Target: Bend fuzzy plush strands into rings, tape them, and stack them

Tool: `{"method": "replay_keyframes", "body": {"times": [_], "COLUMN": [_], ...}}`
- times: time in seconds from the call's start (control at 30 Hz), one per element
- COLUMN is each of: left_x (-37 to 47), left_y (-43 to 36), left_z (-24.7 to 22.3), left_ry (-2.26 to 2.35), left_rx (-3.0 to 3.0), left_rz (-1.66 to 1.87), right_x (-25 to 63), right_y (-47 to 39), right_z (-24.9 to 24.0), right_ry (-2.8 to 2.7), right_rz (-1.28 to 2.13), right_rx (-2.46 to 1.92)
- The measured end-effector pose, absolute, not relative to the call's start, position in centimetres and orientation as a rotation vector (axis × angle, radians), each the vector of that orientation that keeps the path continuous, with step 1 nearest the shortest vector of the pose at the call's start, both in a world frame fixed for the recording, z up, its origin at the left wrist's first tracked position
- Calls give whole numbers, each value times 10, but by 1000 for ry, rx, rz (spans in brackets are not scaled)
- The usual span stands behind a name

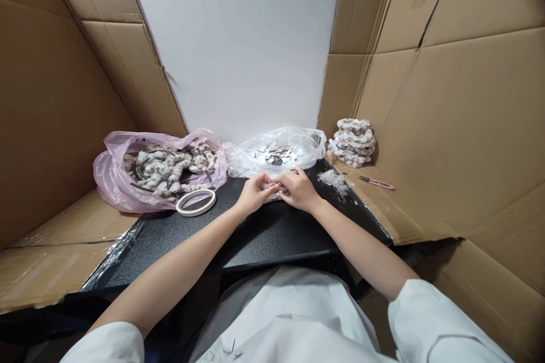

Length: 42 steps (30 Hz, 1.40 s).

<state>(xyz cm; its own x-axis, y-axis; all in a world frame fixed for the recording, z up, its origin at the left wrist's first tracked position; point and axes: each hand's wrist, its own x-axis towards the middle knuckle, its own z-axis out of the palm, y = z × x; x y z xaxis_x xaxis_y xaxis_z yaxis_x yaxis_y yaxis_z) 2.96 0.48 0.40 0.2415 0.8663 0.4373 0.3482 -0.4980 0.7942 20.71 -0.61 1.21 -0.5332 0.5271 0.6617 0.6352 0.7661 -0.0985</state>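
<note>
Near the far edge of the black table, my left hand and my right hand meet with fingers bent in a pinch. Both are closed on a small fluffy whitish piece, most of it hidden under the fingers. Just beyond them lies a clear plastic bag with many small white and silvery flat strips on it. To the left, an open pink plastic bag holds fluffy white-and-brown pieces with dark cords among them.
A roll of tape lies on the black table by the pink bag. At the right are stacked fluffy rings, pink-handled thread snips and a tuft of loose fluff. Cardboard walls stand on both sides.
</note>
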Motion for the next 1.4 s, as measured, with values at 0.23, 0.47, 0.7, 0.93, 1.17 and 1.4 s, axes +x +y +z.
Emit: {"method": "replay_keyframes", "body": {"times": [0.23,0.47,0.7,0.93,1.17,1.4], "left_x": [17,8,-5,-1,2,6], "left_y": [12,17,24,24,16,13], "left_z": [11,20,21,19,22,23], "left_ry": [961,858,951,1053,864,759], "left_rx": [1675,1535,1850,1683,1718,1702], "left_rz": [839,807,713,789,600,561], "right_x": [206,206,210,210,208,206], "right_y": [-7,-9,7,11,7,6], "right_z": [12,11,7,10,12,8], "right_ry": [-2372,-2052,-1553,-1261,-1217,-1371], "right_rz": [-276,118,800,1382,1485,1570], "right_rx": [-762,-904,-948,-977,-912,-851]}}
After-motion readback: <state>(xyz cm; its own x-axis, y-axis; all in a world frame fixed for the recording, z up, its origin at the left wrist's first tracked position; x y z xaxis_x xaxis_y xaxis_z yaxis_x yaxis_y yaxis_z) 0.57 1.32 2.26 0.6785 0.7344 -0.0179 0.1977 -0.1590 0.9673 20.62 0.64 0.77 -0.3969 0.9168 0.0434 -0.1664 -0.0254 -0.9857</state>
